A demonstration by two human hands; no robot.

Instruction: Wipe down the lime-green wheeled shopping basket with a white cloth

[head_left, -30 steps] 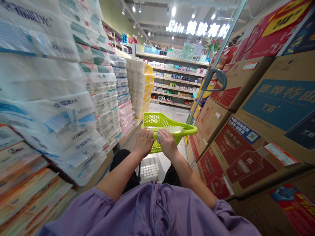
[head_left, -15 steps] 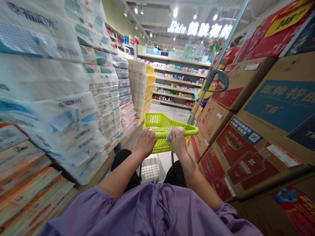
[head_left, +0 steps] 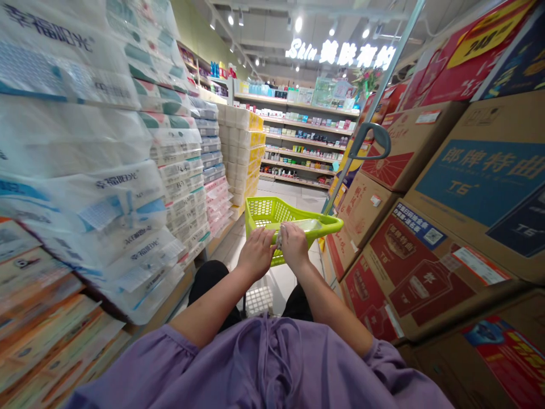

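Observation:
A lime-green shopping cart (head_left: 291,212) with a perforated basket stands in front of my legs. My left hand (head_left: 258,253) lies over the left part of its handle (head_left: 328,228), fingers curled round the bar. Close beside it, my right hand (head_left: 294,245) is closed on a crumpled whitish wipe (head_left: 279,237), pressed to the handle near the middle. Most of the wipe is hidden under my fingers; whether it is cloth or paper I cannot tell. The two hands nearly touch.
Stacks of wrapped tissue packs (head_left: 123,196) rise on the left. Cardboard cartons (head_left: 426,272) are piled along the right, beside a glass door with a grey handle (head_left: 383,139). Shelves of small products (head_left: 302,136) stand ahead, across the tiled floor (head_left: 285,192).
My right hand has slid left along the handle with the wipe, closer to my left hand. The left hand has shifted slightly right and stays on the bar.

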